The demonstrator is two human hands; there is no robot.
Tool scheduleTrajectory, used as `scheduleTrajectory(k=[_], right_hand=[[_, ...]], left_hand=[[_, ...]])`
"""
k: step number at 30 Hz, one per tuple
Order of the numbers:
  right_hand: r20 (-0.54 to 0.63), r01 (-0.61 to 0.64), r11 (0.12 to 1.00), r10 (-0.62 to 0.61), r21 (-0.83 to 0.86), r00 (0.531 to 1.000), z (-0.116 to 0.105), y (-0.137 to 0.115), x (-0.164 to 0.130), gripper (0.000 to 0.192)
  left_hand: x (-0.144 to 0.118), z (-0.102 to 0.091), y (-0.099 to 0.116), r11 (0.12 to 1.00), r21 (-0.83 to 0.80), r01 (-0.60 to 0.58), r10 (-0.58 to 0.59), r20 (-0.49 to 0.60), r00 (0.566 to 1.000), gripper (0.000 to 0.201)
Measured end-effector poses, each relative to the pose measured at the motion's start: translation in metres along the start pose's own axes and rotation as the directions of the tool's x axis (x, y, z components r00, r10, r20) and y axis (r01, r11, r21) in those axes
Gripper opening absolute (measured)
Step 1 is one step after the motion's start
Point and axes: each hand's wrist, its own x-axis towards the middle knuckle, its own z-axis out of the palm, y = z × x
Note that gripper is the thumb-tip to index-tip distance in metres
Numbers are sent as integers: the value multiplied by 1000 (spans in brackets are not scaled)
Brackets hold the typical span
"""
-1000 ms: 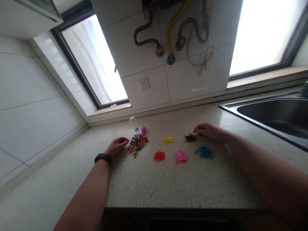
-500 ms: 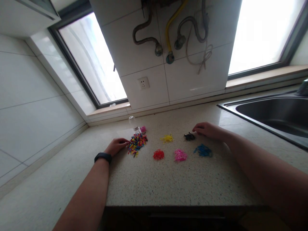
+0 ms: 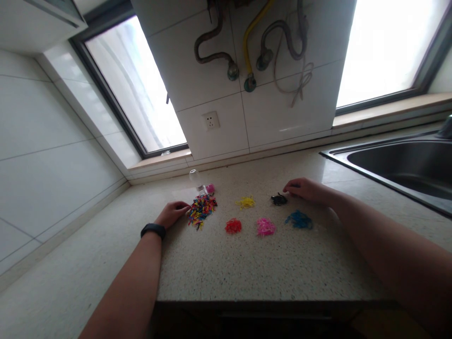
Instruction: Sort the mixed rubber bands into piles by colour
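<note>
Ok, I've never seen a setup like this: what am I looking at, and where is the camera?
There is no machine here, just a person's two bare hands. The camera is worn on their head, looking forward and down at a speckled counter. The left hand is at the edge of a mixed-colour pile of small pieces. The right hand is beside the black pile. The other single-colour piles are yellow, red, pink and blue. Behind the mixed pile are a clear container and a small pink object. Whether either hand grips a piece is too small to tell.
</note>
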Motion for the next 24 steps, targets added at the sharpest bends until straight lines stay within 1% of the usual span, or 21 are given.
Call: scheduleTrajectory(k=[8,14,24], right_hand=[[-2,5,1000,-5,9,1000,1,0,0,40],[-3,-2,1000,2,-5,1000,-1,-7,-3,40],[-6,-4,999,3,-34,1000,-2,-9,-4,38]], left_hand=[[-1,2,5,1000,-12,8,-8,1,1000,45],[0,3,5,999,-29,-18,18,-2,1000,45],[-2,4,9,996,-77,-36,34,-23,999,49]])
